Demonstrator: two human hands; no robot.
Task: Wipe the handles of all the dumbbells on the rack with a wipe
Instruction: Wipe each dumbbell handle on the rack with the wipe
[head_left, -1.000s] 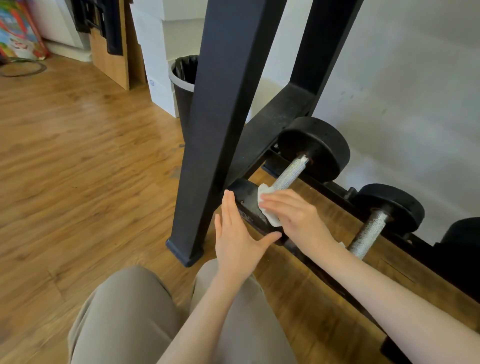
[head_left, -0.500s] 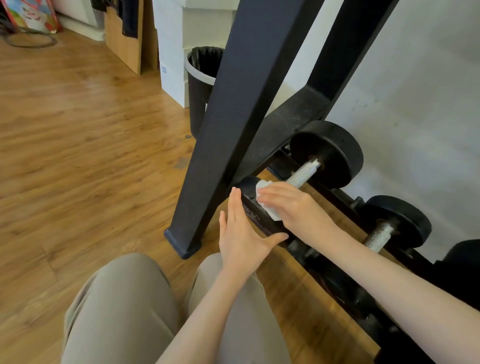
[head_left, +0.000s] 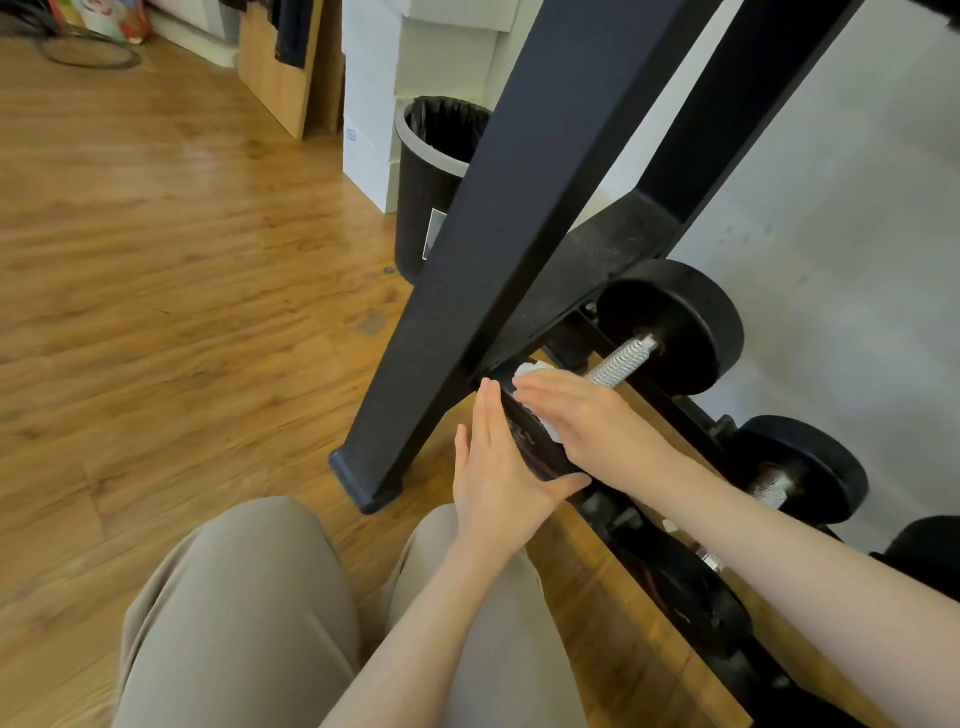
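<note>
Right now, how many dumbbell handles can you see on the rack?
2. One silver handle lies just beyond the right hand that holds the wipe; another shows behind the right forearm. More may be hidden further right.

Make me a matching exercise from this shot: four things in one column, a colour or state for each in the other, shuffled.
Things:
1. wipe
2. left hand
3. dumbbell handle
4. trash bin

States:
A. silver, knurled
B. black, with a liner
C. white, under the right hand
D. flat against the dumbbell's near weight

Pairs: 1-C, 2-D, 3-A, 4-B
</note>
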